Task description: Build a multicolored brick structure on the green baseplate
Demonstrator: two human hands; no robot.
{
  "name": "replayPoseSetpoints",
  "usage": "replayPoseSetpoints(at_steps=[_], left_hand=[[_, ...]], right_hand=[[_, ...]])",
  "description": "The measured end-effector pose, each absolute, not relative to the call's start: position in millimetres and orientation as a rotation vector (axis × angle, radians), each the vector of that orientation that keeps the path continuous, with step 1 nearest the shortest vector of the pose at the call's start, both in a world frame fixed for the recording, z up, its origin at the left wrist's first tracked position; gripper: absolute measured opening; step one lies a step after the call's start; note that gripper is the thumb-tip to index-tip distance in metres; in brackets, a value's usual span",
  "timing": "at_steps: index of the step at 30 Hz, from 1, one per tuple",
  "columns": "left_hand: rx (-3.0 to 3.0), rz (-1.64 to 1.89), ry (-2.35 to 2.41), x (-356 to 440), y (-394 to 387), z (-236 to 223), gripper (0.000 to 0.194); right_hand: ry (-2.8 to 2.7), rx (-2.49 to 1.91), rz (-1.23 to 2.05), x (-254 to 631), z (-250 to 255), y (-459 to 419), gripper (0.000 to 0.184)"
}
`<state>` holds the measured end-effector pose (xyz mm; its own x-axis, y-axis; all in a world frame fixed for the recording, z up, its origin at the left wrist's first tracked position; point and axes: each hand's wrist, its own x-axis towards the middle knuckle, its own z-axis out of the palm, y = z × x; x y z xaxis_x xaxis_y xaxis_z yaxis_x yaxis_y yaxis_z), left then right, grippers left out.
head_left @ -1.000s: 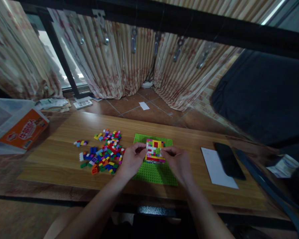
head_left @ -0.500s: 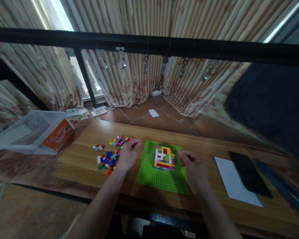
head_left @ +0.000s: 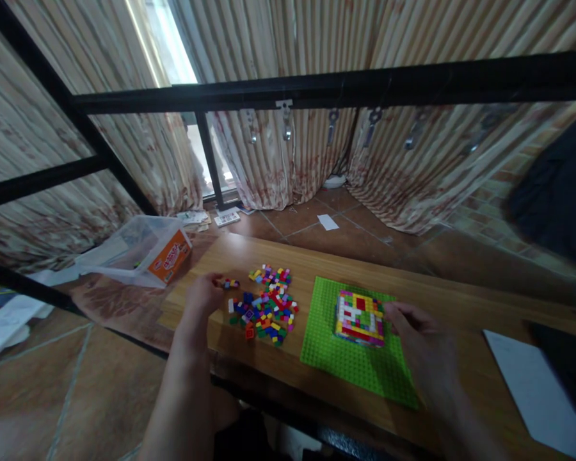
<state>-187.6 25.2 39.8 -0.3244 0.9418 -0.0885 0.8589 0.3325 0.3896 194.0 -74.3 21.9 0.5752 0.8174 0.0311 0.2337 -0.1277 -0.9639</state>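
My left hand [head_left: 206, 294] is at the left end of a small row of bricks [head_left: 231, 283], its fingertips drawn together there. Whatever lies between them is too small to make out. To its right spreads a heap of loose coloured toy bricks [head_left: 269, 307]. A layered block of many-coloured bricks [head_left: 360, 319] sits on the green baseplate [head_left: 324, 352]. Close by the block's right edge is my right hand [head_left: 420, 336], thumb and forefinger bent together. I cannot tell whether it touches the block or holds a small piece.
The wooden table [head_left: 264, 246] carries everything. A white sheet [head_left: 528, 378] and a dark phone-like slab [head_left: 564, 358] lie at the right. Past the left end stands a clear plastic bin [head_left: 144, 246] with an orange label. A black metal bar [head_left: 317, 89] crosses above.
Both hands have come away from the brick block. My left hand has moved left past the heap to the small row; my right stays near the block. The view has swung left.
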Motion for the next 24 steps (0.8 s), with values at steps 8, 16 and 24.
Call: replayPoseSetpoints(at_steps=[8,16,24], left_hand=[[1.842,0.458,2.107,-174,29,38,0.029],[1.793,0.481,1.972,-164,28,34,0.020],[1.681,0.743,1.637,-157,23,35,0.038]], right_hand=[[-0.965,-1.627,0.644,187,20,-71,0.029],[-0.969,-1.633,0.653,184,23,-71,0.028],[-1.011,-1.624,0.606,184,20,-71,0.028]])
